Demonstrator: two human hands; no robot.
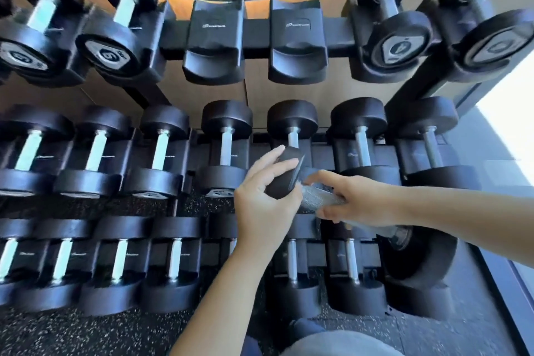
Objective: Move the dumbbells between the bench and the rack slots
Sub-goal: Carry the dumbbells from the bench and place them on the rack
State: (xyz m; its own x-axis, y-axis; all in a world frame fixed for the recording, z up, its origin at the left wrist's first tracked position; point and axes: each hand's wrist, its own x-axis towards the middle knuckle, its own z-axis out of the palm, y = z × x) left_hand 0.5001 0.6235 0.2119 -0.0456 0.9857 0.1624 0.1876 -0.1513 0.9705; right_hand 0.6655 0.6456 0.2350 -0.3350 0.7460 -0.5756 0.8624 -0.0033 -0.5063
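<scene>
Racked dumbbells [226,141] are crowding the rack [257,27] behind, with two bare cradles [213,43] above. The left hand [260,205] fingers [268,157] are curling round the held dumbbell [284,179] head and the right hand [355,202] is gripping its handle, before the middle row

Dumbbell [284,175] has matt rubbery heads, knurled metal handle [319,197].

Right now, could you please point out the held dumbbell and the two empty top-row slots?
held dumbbell [289,175]: head view, on its black end weight.
left empty slot [213,37]: head view, on the cradle's middle.
right empty slot [297,35]: head view, on the cradle's middle.
</scene>
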